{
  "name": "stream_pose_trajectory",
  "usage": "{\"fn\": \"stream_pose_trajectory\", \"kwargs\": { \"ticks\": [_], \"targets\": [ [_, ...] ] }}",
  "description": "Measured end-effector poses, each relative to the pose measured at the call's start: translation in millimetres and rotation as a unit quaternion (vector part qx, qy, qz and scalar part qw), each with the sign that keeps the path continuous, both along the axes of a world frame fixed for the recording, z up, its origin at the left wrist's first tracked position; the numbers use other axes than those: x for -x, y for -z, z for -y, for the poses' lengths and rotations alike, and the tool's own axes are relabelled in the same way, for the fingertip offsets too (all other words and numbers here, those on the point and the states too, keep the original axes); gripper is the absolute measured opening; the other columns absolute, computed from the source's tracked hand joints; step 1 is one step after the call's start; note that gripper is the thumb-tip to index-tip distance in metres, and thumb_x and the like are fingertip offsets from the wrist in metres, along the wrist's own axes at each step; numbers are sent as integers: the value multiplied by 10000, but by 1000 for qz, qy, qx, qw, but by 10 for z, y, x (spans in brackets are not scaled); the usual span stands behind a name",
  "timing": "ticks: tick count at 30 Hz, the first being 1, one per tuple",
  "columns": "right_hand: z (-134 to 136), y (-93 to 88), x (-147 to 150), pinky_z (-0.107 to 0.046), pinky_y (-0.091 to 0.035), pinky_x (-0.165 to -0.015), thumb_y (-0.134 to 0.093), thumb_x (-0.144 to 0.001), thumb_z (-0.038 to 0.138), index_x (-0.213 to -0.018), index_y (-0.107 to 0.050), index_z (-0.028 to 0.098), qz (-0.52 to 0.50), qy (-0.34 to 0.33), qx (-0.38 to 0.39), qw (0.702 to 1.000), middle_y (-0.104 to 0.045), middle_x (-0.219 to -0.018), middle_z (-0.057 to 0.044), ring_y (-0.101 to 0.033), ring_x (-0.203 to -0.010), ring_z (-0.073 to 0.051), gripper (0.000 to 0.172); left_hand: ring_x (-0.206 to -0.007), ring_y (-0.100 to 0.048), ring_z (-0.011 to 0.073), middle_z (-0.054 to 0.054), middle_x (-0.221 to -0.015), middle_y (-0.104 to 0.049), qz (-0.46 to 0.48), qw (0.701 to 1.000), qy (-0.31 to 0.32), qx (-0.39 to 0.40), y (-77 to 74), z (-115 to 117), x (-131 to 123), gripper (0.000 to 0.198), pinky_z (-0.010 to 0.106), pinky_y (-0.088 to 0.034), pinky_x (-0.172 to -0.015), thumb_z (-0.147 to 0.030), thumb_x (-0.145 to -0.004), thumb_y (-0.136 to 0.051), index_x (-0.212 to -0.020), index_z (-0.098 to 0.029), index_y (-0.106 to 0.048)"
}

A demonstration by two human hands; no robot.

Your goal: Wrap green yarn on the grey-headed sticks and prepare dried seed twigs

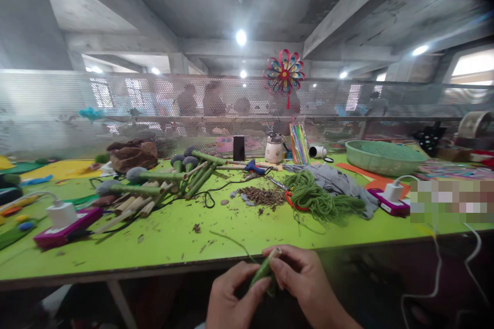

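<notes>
My left hand [236,293] is closed round the lower part of a tube wrapped in green yarn [263,270], held just off the table's front edge. My right hand [303,278] pinches the same tube near its bare, pale upper end. From the tube a loose green strand [232,241] trails back onto the table. The tube's lower end is partly hidden by my fingers. Beyond my hands lie a bundle of green yarn [328,198] and red-handled scissors [290,200], partly under the yarn.
Green-wrapped sticks with grey heads [154,177] and bare tubes [130,204] are piled left. A blue glue gun [255,167] lies behind brown scraps [263,196]. Purple power strips [67,229] sit at both sides. A green basin [382,158] stands at the back right.
</notes>
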State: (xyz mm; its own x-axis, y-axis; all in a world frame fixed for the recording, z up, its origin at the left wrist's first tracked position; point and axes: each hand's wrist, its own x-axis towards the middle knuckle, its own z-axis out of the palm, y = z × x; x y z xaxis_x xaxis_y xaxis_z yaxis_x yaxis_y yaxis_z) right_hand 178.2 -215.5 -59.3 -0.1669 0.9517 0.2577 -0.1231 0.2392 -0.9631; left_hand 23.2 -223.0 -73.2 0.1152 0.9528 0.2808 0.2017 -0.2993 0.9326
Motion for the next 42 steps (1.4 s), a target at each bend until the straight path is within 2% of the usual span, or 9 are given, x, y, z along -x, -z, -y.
{"fn": "stream_pose_trajectory", "kwargs": {
  "ticks": [4, 7, 12, 18, 22, 29, 34, 38, 42],
  "targets": [
    [-9, -14, 11, -182, -335, -470, -619, -790, 447, -845, -676, 119, -3, 4, -2, 1000, -462, -556, 15, -371, -493, -70, 338, -626, -509, 133, 53, -762, -630, -19, 993, 102, 50, -17, -57, 44, 350, 209, -401, -568, -464, -823, -535, -896, -155, -681],
    [-9, -10, -15, -185, -332, -476, -609, -797, 450, -868, -672, 116, 8, -9, -2, 1000, -498, -588, 2, -380, -506, -72, 348, -588, -465, 115, 34, -641, -575, -18, 980, 183, 74, -35, -88, 81, 444, 205, -373, -561, -492, -869, -435, -745, -129, -657],
    [-5, -64, -63, -191, -322, -499, -581, -832, 418, -875, -686, 117, 33, -42, -17, 998, -463, -572, 13, -368, -524, -73, 322, -521, -424, 99, 4, -556, -535, 5, 996, 71, 52, -70, -26, 60, 350, 200, -340, -520, -460, -796, -574, -724, -137, -686],
    [-60, -86, -51, -191, -314, -489, -593, -822, 408, -842, -713, 114, 44, -7, -27, 999, -502, -621, -3, -374, -538, -74, 319, -593, -480, 131, 17, -599, -603, 24, 999, -27, 36, -74, 3, -24, 270, 213, -391, -606, -414, -728, -660, -676, -150, -683],
    [-81, -69, -33, -193, -333, -489, -606, -806, 422, -855, -711, 114, 41, 9, -21, 999, -573, -672, -24, -397, -537, -77, 329, -687, -524, 156, 29, -678, -623, 20, 999, -4, 33, -71, -50, -47, 287, 229, -409, -674, -427, -752, -635, -719, -142, -651],
    [-179, -172, -121, -209, -304, -481, -592, -818, 424, -804, -685, 92, 44, -36, -2, 998, -512, -583, -2, -375, -516, -74, 345, -522, -500, 102, 41, -630, -609, 66, 961, 206, 174, -165, -67, -9, 404, 209, -372, -530, -466, -881, -441, -797, -111, -614],
    [-316, -146, -169, -207, -224, -458, -609, -818, 384, -934, -704, 75, 27, -76, 6, 997, -369, -539, 43, -281, -497, -54, 344, -450, -460, 74, 1, -555, -557, 137, 961, 116, 212, -147, -79, -40, 343, 183, -320, -451, -424, -785, -616, -878, -95, -637],
    [-313, -113, -112, -211, -232, -459, -622, -805, 388, -947, -709, 78, 20, -38, 3, 999, -394, -563, 33, -291, -509, -57, 352, -459, -450, 67, 1, -577, -553, 142, 967, 59, 205, -133, -85, -98, 318, 180, -304, -446, -408, -749, -652, -815, -97, -649],
    [-273, -117, -91, -205, -269, -451, -642, -774, 413, -912, -717, 88, 11, -28, 13, 999, -458, -576, 22, -312, -497, -56, 360, -494, -402, 64, 1, -645, -562, 109, 976, 63, 176, -157, -73, -91, 328, 186, -293, -467, -440, -756, -638, -819, -118, -648]
  ]
}}
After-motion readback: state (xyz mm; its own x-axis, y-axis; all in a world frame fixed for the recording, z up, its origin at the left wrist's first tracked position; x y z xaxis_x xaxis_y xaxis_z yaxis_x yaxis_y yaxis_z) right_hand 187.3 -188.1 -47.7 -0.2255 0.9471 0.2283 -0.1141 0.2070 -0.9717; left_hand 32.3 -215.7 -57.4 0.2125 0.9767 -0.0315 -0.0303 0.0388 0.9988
